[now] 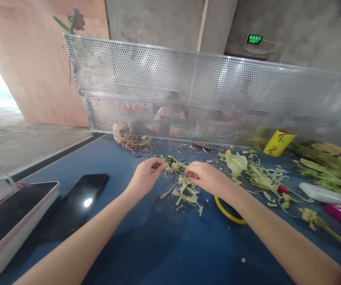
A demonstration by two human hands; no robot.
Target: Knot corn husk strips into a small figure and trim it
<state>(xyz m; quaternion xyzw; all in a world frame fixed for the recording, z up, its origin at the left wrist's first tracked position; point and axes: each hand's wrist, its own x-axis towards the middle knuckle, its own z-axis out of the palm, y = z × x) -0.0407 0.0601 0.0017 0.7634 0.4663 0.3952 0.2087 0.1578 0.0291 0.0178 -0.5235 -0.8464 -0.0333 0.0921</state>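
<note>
My left hand (147, 174) is closed in a pinch beside a small pile of pale green flower-like bits (174, 165). Its thumb and forefinger meet at the pile's left edge; whatever they hold is too small to make out. On the other side, my right hand (202, 174) has its fingers curled together just above loose strips of pale green petals or husk (188, 193). Anything inside those fingers is hidden. Partly covered by the right forearm, a yellow ring-shaped thing (231, 215) lies on the blue tabletop (170, 253).
A perforated metal screen (146, 79) borders the far edge. Twine (140, 145) trails from a pale ball (120, 132). Two phones, one black (81, 202) and one white-edged (16, 217), lie left. Plant scraps (259, 174), a yellow roll (279, 143) and a white-handled object (324, 194) lie right.
</note>
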